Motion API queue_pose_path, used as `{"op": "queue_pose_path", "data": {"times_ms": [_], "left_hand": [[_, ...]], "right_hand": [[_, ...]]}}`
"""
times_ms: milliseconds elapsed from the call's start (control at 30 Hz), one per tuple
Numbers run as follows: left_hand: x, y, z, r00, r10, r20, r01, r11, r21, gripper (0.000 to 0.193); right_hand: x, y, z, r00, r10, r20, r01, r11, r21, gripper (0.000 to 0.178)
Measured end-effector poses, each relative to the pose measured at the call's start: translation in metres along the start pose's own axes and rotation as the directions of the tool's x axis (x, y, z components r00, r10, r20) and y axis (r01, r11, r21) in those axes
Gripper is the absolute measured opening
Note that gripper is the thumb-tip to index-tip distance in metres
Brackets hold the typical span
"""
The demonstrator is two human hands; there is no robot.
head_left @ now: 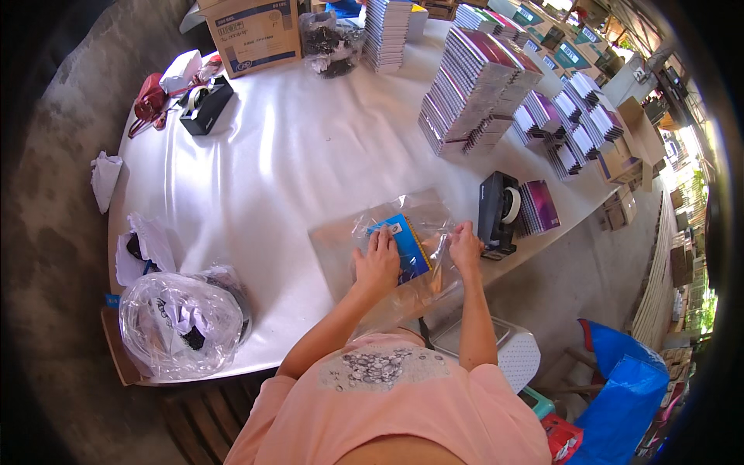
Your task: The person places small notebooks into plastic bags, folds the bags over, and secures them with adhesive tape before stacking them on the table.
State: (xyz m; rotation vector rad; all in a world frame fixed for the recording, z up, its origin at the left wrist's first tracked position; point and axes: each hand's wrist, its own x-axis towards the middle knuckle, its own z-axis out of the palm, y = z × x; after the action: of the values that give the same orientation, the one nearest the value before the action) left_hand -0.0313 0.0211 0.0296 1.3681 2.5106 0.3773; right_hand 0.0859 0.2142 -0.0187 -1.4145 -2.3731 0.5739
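A small blue spiral notebook (413,254) with a yellow edge lies on the near part of the table, in or under a clear plastic bag (422,203); I cannot tell which. My left hand (378,262) rests on the notebook with its fingers stretched out, near a small white label. To its right, my right hand (466,249) pinches the side of the plastic, fingertips closed. Just beyond that hand stands a black tape dispenser (491,213) with a roll of tape. Beside the dispenser lies a purple spiral notebook (540,208).
Tall stacks of spiral notebooks (473,93) stand at the far right of the white-covered table (256,178). A cardboard box (256,35) and another tape dispenser (208,106) are at the far left. Near left sits a plastic-lined bin (182,325). A blue sheet (624,387) hangs at lower right.
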Motion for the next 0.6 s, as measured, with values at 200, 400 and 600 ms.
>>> {"op": "queue_pose_path", "data": {"times_ms": [200,400,600], "left_hand": [[-0.001,-0.001,-0.004,1.000,0.000,0.018,0.000,1.000,0.003,0.078],[-0.001,-0.004,-0.001,1.000,0.016,-0.005,-0.016,0.999,-0.037,0.072],[-0.001,0.000,-0.006,1.000,0.004,0.001,-0.004,0.998,-0.070,0.077]], "right_hand": [[-0.006,0.014,-0.001,0.918,-0.361,-0.165,0.319,0.918,-0.235,0.027],[-0.017,-0.006,-0.008,0.997,-0.069,0.031,0.057,0.955,0.293,0.043],[-0.016,-0.006,-0.030,0.961,-0.042,0.272,-0.048,0.947,0.317,0.035]]}}
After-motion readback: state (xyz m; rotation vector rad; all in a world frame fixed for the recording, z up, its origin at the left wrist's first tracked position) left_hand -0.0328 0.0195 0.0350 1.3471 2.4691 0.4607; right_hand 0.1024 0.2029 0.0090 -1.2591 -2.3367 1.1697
